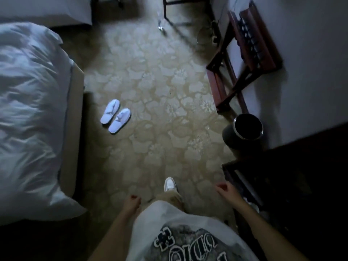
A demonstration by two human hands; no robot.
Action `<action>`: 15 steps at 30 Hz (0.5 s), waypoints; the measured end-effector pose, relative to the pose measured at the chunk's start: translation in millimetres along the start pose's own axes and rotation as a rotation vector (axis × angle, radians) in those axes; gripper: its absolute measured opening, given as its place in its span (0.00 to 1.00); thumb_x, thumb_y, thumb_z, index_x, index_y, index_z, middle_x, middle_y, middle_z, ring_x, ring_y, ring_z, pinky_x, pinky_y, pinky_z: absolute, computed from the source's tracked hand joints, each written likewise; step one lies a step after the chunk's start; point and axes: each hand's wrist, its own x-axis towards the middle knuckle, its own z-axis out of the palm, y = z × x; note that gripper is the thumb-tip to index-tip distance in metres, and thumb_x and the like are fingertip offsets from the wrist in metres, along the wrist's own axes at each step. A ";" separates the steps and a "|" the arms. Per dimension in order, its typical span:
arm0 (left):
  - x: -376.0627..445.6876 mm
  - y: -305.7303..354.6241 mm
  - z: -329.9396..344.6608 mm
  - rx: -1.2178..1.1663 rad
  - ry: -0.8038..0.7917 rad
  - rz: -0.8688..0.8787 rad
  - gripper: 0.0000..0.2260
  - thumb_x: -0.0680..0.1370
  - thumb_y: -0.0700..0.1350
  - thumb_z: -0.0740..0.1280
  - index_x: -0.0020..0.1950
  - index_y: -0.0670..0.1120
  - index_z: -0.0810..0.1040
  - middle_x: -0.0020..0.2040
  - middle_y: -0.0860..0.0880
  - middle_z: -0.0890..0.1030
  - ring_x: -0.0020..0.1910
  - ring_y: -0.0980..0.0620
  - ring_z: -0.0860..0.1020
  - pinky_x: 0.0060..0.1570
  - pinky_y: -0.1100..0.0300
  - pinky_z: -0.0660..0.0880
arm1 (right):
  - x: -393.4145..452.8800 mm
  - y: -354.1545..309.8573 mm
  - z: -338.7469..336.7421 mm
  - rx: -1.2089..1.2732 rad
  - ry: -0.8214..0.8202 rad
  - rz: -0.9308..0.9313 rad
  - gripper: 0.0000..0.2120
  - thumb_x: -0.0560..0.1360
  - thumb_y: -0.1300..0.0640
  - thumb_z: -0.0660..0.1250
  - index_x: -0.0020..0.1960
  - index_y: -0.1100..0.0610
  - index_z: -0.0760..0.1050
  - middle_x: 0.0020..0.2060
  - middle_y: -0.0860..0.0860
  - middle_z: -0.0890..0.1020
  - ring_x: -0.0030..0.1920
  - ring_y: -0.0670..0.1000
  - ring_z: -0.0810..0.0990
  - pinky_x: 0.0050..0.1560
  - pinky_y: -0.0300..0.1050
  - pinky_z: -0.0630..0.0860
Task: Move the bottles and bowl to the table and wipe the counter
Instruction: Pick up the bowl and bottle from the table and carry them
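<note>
No bottles, bowl or counter show in this dim head view. I look down at a patterned carpet in a bedroom. My left hand hangs low at the bottom centre, its fingers curled shut and holding nothing. My right hand is out to the right near dark furniture, fingers loosely apart and holding nothing. A white shoe steps forward between the two hands.
A bed with white bedding fills the left side. White slippers lie on the carpet beside it. A wooden luggage rack stands against the right wall, a dark bin below it, and dark furniture at lower right.
</note>
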 end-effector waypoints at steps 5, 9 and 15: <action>66.1 154.4 -64.3 0.001 0.011 0.128 0.06 0.82 0.45 0.63 0.52 0.43 0.73 0.45 0.43 0.79 0.36 0.51 0.76 0.35 0.61 0.68 | 61.9 -57.3 -16.3 0.024 -0.008 0.153 0.05 0.77 0.60 0.67 0.49 0.63 0.75 0.48 0.62 0.81 0.46 0.57 0.79 0.48 0.50 0.76; 122.3 233.8 -93.7 -0.033 0.017 0.162 0.05 0.82 0.45 0.63 0.51 0.43 0.73 0.42 0.45 0.80 0.37 0.51 0.77 0.35 0.61 0.69 | 132.7 -136.5 -33.9 0.041 -0.031 0.127 0.01 0.78 0.63 0.65 0.49 0.59 0.74 0.41 0.57 0.80 0.46 0.58 0.78 0.46 0.49 0.75; 190.4 280.9 -119.7 -0.084 0.050 -0.105 0.06 0.82 0.44 0.62 0.53 0.41 0.71 0.42 0.42 0.79 0.34 0.50 0.75 0.32 0.63 0.67 | 260.3 -302.0 -55.7 -0.045 -0.165 0.134 0.10 0.78 0.60 0.63 0.37 0.57 0.71 0.36 0.58 0.75 0.39 0.54 0.74 0.41 0.48 0.71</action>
